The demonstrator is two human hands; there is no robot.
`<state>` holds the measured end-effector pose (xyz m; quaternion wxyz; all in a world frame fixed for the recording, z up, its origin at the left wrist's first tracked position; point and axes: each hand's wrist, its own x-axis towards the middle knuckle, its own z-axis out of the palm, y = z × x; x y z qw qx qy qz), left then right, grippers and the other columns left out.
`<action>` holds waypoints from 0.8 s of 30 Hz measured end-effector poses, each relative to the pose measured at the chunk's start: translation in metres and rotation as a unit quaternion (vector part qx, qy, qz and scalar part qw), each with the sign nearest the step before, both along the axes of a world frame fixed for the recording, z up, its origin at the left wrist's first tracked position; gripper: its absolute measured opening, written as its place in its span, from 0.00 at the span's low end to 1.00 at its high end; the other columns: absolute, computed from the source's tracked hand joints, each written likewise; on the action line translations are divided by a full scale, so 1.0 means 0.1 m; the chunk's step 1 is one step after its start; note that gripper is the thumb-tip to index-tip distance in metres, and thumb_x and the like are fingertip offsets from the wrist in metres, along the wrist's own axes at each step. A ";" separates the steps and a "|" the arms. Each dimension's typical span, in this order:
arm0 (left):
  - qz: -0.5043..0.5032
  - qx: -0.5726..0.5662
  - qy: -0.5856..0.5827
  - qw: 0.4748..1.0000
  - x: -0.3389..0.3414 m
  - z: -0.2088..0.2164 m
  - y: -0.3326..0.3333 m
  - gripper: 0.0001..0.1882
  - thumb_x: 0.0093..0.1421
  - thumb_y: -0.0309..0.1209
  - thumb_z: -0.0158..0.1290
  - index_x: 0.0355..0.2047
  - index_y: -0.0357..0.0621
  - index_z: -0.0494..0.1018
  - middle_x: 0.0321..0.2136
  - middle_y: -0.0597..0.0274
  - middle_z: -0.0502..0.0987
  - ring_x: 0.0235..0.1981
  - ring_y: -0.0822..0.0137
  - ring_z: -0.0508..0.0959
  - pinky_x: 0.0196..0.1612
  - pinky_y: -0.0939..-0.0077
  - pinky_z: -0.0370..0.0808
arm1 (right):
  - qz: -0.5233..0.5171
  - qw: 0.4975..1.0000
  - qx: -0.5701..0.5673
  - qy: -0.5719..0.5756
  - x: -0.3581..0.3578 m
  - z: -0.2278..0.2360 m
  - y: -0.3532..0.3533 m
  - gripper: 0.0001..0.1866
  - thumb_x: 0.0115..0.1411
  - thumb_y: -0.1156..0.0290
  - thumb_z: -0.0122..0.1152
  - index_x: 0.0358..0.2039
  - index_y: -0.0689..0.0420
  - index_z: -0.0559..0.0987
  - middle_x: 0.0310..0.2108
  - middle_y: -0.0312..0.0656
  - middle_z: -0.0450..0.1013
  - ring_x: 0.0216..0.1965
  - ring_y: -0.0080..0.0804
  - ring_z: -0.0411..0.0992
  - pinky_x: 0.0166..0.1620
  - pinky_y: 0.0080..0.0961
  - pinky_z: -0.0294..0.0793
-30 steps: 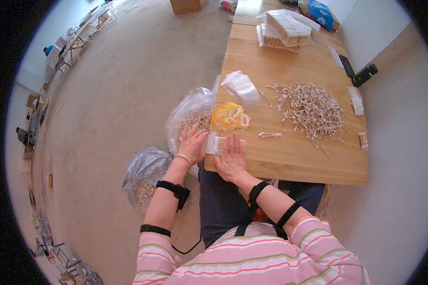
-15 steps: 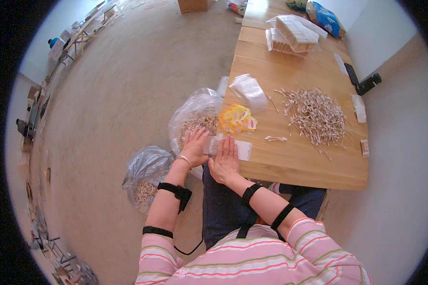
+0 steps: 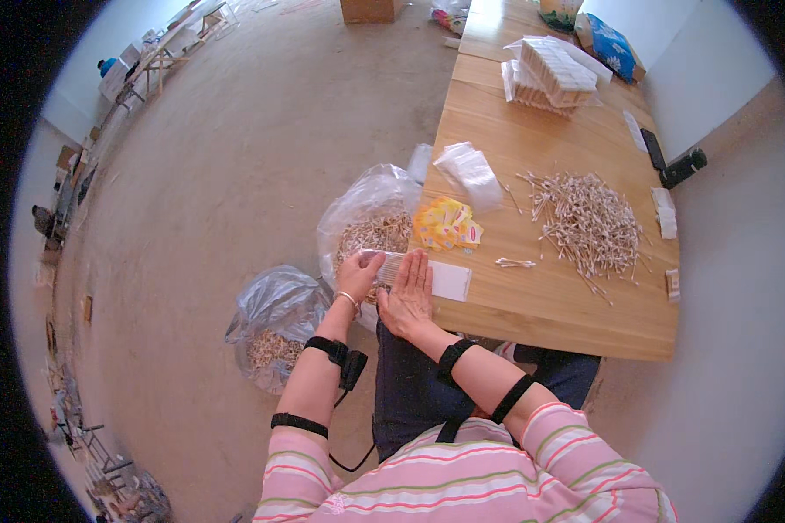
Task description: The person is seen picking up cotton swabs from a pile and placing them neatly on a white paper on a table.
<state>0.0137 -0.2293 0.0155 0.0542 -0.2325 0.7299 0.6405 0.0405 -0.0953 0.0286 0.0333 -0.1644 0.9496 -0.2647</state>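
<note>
Clear plastic packet of white swabs (image 3: 388,265): judged light, slippery; edges best gripped. Pinched by left fingers (image 3: 372,261) at wooden surface (image 3: 532,311), left edge; right fingers (image 3: 416,272) flat, gripping nothing.

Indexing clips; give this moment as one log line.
left hand: gripping cotton-swab packet | right hand: flat at packet's end | table: loose swab pile, yellow cards

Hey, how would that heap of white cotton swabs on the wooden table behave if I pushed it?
The loose heap of thin, white-tipped cotton swabs would probably spread rather than slide as one, since nothing visibly binds it. Its slim, straight sticks may roll individually. It's likely light for its bulk, being small, criss-crossed pieces.
</note>
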 end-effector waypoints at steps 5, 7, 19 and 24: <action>0.004 -0.052 0.037 0.998 -0.05 -0.04 0.11 0.15 0.56 0.38 0.56 0.35 0.37 0.78 0.28 0.62 0.80 0.27 0.75 0.76 0.32 0.80 0.72 | 0.018 1.000 -0.005 0.003 0.02 0.02 -0.02 0.47 0.54 0.57 0.49 0.61 0.72 0.35 0.64 0.63 0.31 0.67 0.56 0.26 0.66 0.43 0.27; 0.029 -0.066 0.038 0.997 -0.08 -0.02 0.19 0.15 0.55 0.38 0.55 0.32 0.38 0.79 0.26 0.62 0.80 0.27 0.74 0.77 0.32 0.78 0.72 | 0.024 1.000 -0.005 -0.011 0.01 0.03 0.02 0.47 0.54 0.58 0.49 0.62 0.71 0.35 0.65 0.62 0.31 0.67 0.55 0.26 0.66 0.43 0.27; 0.053 -0.203 0.017 0.978 -0.12 -0.10 0.33 0.18 0.56 0.45 0.53 0.30 0.40 0.78 0.26 0.52 0.79 0.29 0.59 0.80 0.34 0.69 0.73 | -0.162 0.975 0.015 0.153 -0.40 0.12 1.30 0.27 0.53 0.68 0.53 0.55 0.58 0.65 0.56 0.48 0.59 0.60 0.46 0.53 0.60 0.43 0.51; 0.042 -0.223 0.073 0.971 -0.10 -0.22 0.23 0.20 0.57 0.46 0.50 0.30 0.39 0.77 0.27 0.49 0.79 0.30 0.55 0.79 0.35 0.66 0.72 | -0.136 0.986 0.025 0.092 -0.62 0.23 1.45 0.21 0.53 0.70 0.55 0.50 0.54 0.72 0.49 0.39 0.66 0.53 0.39 0.60 0.55 0.38 0.58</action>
